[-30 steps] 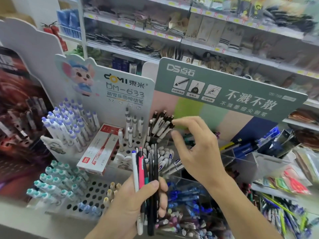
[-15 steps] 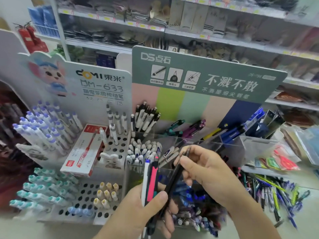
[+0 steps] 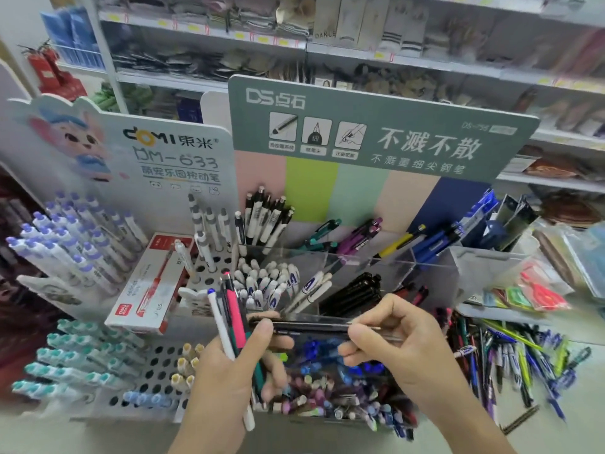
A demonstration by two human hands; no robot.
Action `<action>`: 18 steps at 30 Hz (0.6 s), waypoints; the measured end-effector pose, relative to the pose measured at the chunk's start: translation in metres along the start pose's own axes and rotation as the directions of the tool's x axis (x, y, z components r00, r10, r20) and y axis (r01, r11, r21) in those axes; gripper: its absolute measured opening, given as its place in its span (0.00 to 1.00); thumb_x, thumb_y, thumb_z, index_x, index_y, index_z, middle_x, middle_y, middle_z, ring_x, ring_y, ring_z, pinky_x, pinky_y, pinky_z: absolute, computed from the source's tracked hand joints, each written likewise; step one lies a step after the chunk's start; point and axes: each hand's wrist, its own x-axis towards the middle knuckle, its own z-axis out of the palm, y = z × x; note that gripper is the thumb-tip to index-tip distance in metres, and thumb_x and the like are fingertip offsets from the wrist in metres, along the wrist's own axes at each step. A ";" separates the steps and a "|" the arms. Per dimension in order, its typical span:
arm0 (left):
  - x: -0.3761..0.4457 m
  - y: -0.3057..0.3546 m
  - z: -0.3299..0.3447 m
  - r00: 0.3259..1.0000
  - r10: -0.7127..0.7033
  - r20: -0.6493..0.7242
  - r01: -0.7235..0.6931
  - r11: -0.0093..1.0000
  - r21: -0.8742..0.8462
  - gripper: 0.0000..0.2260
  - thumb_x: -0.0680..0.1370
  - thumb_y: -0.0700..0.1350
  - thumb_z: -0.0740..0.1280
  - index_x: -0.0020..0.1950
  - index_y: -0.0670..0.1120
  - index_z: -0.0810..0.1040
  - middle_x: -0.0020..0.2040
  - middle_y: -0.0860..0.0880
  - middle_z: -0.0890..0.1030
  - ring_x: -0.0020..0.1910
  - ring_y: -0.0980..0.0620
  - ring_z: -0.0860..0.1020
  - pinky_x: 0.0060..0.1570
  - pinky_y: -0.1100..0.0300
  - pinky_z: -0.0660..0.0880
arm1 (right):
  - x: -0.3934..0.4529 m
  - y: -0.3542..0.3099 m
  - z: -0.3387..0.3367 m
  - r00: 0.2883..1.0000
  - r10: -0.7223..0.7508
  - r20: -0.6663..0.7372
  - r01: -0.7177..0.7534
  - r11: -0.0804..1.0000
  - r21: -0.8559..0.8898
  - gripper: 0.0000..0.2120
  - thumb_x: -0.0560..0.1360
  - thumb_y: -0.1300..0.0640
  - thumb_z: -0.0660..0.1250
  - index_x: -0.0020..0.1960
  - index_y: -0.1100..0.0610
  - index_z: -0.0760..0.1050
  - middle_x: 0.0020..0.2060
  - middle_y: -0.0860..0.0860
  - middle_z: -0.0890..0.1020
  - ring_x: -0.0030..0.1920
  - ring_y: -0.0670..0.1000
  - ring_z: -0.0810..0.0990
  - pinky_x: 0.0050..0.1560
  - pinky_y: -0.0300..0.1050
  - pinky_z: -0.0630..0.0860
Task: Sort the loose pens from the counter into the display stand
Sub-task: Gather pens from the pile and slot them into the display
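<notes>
My left hand (image 3: pixel 226 385) grips a bundle of pens (image 3: pixel 229 319), white, pink, green and dark ones, standing upright in my fist. My right hand (image 3: pixel 396 348) pinches the tip end of a black pen (image 3: pixel 311 326) that lies level between both hands; its other end sits under my left thumb. Both hands hover over the clear acrylic display stand (image 3: pixel 386 260), whose compartments hold white, black, blue, purple and teal pens. A heap of loose pens (image 3: pixel 510 358) lies on the counter at the right.
A white perforated stand (image 3: pixel 154 365) at the left carries purple-capped and teal-capped pens, with a red pen box (image 3: pixel 150 283) resting on it. A green signboard (image 3: pixel 376 132) rises behind the acrylic stand. Packets (image 3: pixel 537 296) lie at the right; store shelves fill the background.
My right hand came back from the rear compartment, drew a black pen out of the bundle and now holds it level. The view has shifted to the left.
</notes>
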 end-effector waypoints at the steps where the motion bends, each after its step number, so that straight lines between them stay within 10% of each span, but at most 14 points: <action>1: 0.002 -0.001 0.000 1.000 0.014 -0.013 -0.014 0.999 0.044 0.13 0.76 0.43 0.68 0.50 0.33 0.79 0.35 0.34 0.81 0.19 0.48 0.71 0.18 0.61 0.67 | -0.001 0.001 -0.003 0.998 0.045 0.043 -0.045 0.999 -0.001 0.11 0.70 0.66 0.74 0.44 0.71 0.73 0.36 0.65 0.83 0.39 0.65 0.86 0.38 0.49 0.84; 5: 0.007 0.004 -0.001 0.990 0.026 0.138 -0.080 0.911 0.404 0.14 0.77 0.47 0.70 0.41 0.36 0.81 0.30 0.39 0.81 0.24 0.48 0.72 0.27 0.57 0.71 | 0.002 0.004 -0.029 0.914 0.288 0.285 -0.167 0.908 -0.383 0.10 0.74 0.60 0.77 0.47 0.64 0.79 0.40 0.59 0.86 0.41 0.56 0.87 0.44 0.45 0.81; 11: 0.010 0.014 0.017 0.924 -0.077 0.373 -0.197 0.743 0.640 0.10 0.80 0.44 0.68 0.44 0.38 0.78 0.29 0.46 0.81 0.27 0.50 0.78 0.33 0.54 0.78 | 0.006 0.005 -0.018 0.812 0.310 0.494 0.089 0.771 -0.631 0.14 0.79 0.44 0.70 0.35 0.43 0.77 0.29 0.43 0.75 0.31 0.46 0.70 0.37 0.43 0.68; 18: 0.014 0.004 0.027 0.966 0.049 0.255 -0.142 0.923 0.357 0.06 0.80 0.42 0.67 0.54 0.43 0.81 0.30 0.45 0.78 0.26 0.51 0.73 0.26 0.62 0.70 | 0.010 0.001 -0.020 0.949 0.108 0.295 0.052 0.871 -0.488 0.12 0.82 0.53 0.66 0.45 0.61 0.77 0.31 0.55 0.82 0.30 0.52 0.79 0.36 0.44 0.76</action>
